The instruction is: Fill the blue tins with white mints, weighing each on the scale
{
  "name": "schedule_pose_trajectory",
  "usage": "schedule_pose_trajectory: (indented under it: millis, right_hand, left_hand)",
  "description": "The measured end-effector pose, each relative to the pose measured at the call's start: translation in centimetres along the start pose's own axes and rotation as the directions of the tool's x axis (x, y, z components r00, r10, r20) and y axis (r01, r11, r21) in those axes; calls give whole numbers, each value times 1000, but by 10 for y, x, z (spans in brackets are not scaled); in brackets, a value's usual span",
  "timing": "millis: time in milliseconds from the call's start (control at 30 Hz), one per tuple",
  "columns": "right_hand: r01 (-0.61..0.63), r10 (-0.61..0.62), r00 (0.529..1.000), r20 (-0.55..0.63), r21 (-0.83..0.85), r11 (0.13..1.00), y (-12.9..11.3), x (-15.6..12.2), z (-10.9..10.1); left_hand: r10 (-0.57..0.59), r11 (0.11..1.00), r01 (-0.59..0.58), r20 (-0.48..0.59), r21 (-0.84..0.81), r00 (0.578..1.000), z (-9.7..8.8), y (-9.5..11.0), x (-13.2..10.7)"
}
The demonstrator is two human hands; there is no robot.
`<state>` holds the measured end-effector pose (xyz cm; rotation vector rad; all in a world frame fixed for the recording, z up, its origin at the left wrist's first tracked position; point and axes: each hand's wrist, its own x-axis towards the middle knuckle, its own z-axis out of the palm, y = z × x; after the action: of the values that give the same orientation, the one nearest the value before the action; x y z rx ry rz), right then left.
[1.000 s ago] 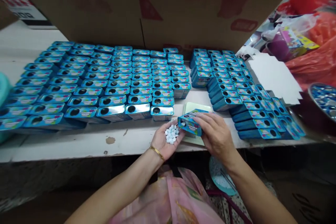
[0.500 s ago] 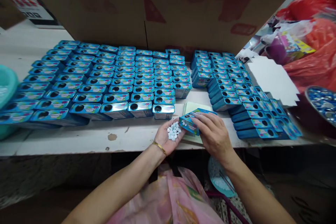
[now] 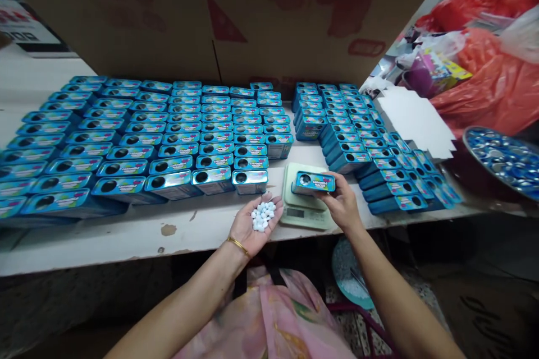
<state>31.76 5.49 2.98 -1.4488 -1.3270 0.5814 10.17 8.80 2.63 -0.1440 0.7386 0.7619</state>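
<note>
My left hand (image 3: 248,227) lies palm up in front of the tins, cupping a heap of small pale-blue candies (image 3: 263,216). Between the thumb and fingers of my right hand (image 3: 343,202) is a blue candy tin (image 3: 315,182), upright, with a round hole in its top. Some white shows inside that hole. The tin is over the plate of a pale green kitchen scale (image 3: 305,216); whether it rests there I cannot tell. The scale's small display is too dim to read.
Rows of blue tins (image 3: 168,165) fill the table on the left, and another block of tins (image 3: 370,151) stands on the right. Behind them rises a large cardboard box (image 3: 168,22). A bowl of round lids (image 3: 505,160) is at the far right. Below the table edge sits a turquoise basin (image 3: 351,275) with white contents.
The tin, earlier tipped toward my left palm, is now upright over the scale. My left hand has drawn away to the left with the candies.
</note>
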Motion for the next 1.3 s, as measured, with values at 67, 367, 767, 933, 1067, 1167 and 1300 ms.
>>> schedule_pose_trajectory:
  millis: [67,367,767,933,1067,1167,1300]
  right_hand:
    - [-27,27,1000,-8,76,997,9,2,-2]
    - [-4,12,941,-340,22,1000,-3,-16,-44]
    - [348,-151,844,515,-311,884,-60,-113,46]
    - [444,-108,804,585,-469,764,-55,-111,56]
    - [497,-154,779,608,-448,743,-51,-111,59]
    - [484,-201,794,574,-396,780,-53,-109,57]
    - [395,-256,881,398,-320,861,-61,-81,35]
  left_hand:
    - [8,1000,-8,-6,5,1000,-3,2,-4]
    - [68,998,-69,-97,-4,993,-26,12,-20]
    - [-226,966,237,-101,105,969,-43,-29,-38]
    - [-230,960,243,-103,143,968,-49,-32,-37]
    - [-248,958,258,-94,125,964,-47,-32,-37]
    - [-249,962,257,-88,96,964,-42,-29,-37]
    - [-201,975,205,-55,89,978,-32,-23,-36]
